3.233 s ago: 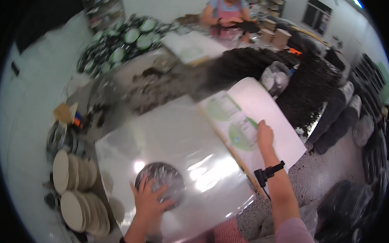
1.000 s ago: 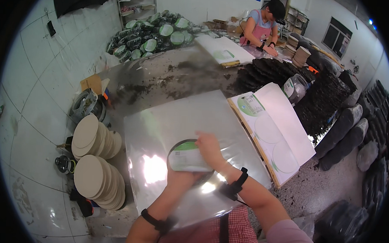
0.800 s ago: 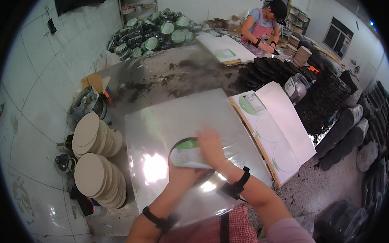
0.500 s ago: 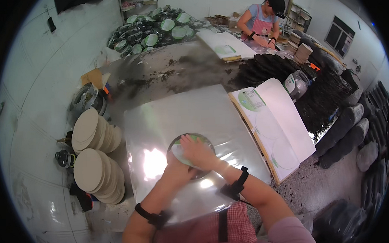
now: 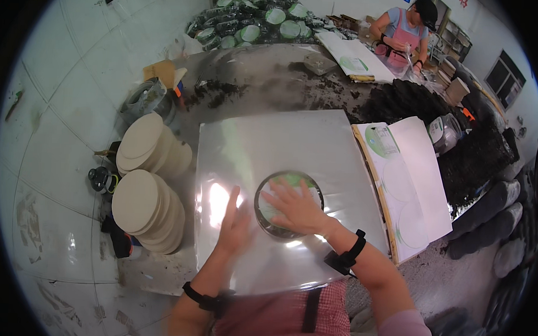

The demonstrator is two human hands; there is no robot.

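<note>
Lying beneath right hand [image 5: 301, 210]: round pack [image 5: 266, 212]

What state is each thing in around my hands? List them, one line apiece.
Round packet: flat, label on top.
Right hand: fingers spread, over the label.
Left hand: open, blurred, beside the packet.
Plastic sheeting: spread flat, glossy.
Label pad: one green label, blank circles below.
Pale discs: stacked.
</note>
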